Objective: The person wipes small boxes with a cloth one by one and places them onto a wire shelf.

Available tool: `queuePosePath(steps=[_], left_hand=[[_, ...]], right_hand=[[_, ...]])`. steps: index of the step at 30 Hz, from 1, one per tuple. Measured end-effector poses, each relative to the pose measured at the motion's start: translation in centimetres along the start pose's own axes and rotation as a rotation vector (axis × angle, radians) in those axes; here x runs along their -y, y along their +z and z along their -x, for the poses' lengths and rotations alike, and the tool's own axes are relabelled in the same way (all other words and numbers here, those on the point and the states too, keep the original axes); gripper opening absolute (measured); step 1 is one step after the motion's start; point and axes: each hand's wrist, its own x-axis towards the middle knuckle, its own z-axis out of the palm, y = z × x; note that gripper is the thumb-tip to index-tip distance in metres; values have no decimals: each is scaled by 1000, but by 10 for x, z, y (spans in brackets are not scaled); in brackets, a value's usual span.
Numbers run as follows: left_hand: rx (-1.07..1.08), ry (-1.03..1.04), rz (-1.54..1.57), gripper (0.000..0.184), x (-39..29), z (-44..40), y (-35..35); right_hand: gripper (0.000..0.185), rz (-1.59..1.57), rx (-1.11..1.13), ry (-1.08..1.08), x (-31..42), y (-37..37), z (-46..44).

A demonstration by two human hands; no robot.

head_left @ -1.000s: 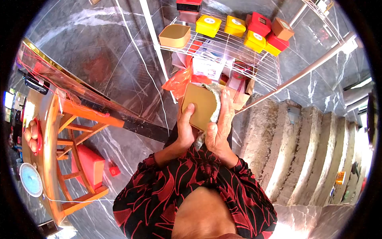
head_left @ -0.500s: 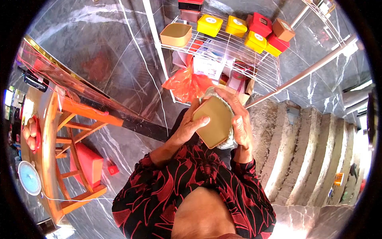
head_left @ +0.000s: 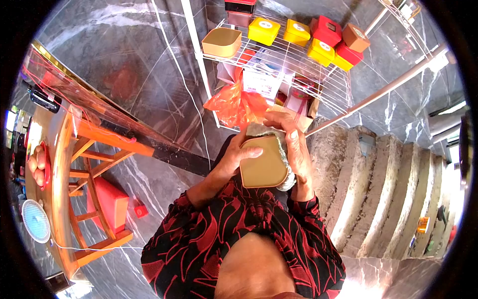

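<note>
In front of my torso, my left hand [head_left: 234, 158] grips a tan box [head_left: 264, 163] by its left side, the thumb lying across its flat face. The box is squarish with rounded corners; whether this face is a lid or the box's inside I cannot tell. A pale, fuzzy cloth [head_left: 285, 183] shows along its right and top edges. My right hand [head_left: 296, 154] is closed around the cloth at the box's right side, its fingers bent over near the top corner. The undersides of box and cloth are hidden.
Ahead stands a white wire rack [head_left: 284, 55] with an open tan box [head_left: 222, 42], several yellow boxes [head_left: 263, 31] and red boxes [head_left: 326, 30]. An orange plastic bag [head_left: 234, 104] hangs by it. Rough steps [head_left: 368, 189] lie right; a wooden table [head_left: 59, 194] and stool [head_left: 107, 194] left.
The tan box has turned so its lower edge lies level. My right hand's fingers have shifted along its edge with the cloth, and more cloth shows at the top.
</note>
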Motion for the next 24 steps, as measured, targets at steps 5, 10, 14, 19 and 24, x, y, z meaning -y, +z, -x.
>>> queuePosePath(steps=[5,10,14,19,24], left_hand=[[-66,175,26,59,2,-5,-5],[-115,311,161,47,16,-16,-20],[-230,322,297,38,10,-16,-19],[-273,161,610,42,9,-10,-13],[-204,158,578,43,15,-15,-18]], right_hand=[[69,73,27,-30,-1,5,6],[71,307,-70,-199,0,28,11],[70,370,-169,-324,-8,49,13],[59,272,-160,-400,-4,48,22],[54,521,-126,-432,-10,34,22]])
